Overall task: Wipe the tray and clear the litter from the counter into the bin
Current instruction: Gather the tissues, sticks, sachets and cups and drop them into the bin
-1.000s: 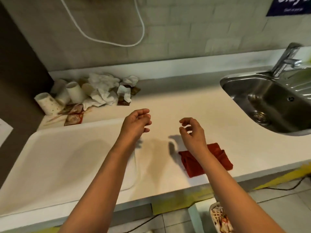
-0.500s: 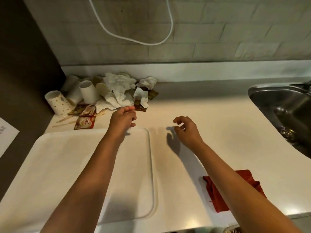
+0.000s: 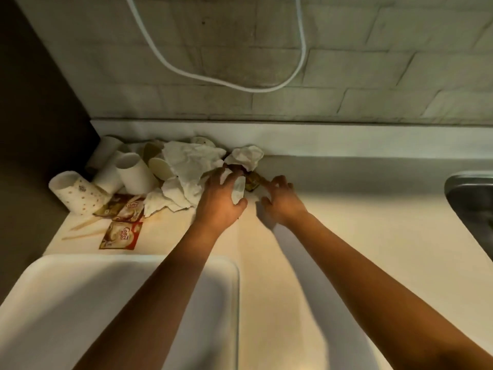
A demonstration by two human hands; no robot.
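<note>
Two hands are at the right edge of the litter pile at the back of the counter (image 3: pixel 360 236). Left hand (image 3: pixel 221 198) has its fingers spread, lying on the crumpled napkins (image 3: pixel 192 161), and there's a small white scrap (image 3: pixel 238 186) between its thumb and fingers, but I honestly can't tell if it's gripped or just under the palm. Right hand (image 3: pixel 280 201) is apart, fingers bent, with its fingertips touching a brown sachet (image 3: pixel 253 181) beside a balled tissue (image 3: pixel 246 154). Paper cups (image 3: pixel 133 174) lie tipped over at the left, with creamer packets (image 3: pixel 121 235) and wooden stirrers (image 3: pixel 82 231) in front. White tray (image 3: pixel 80 303) sits near the front, forearms crossing above it. Sink (image 3: pixel 472 198) edge pokes in at right.
</note>
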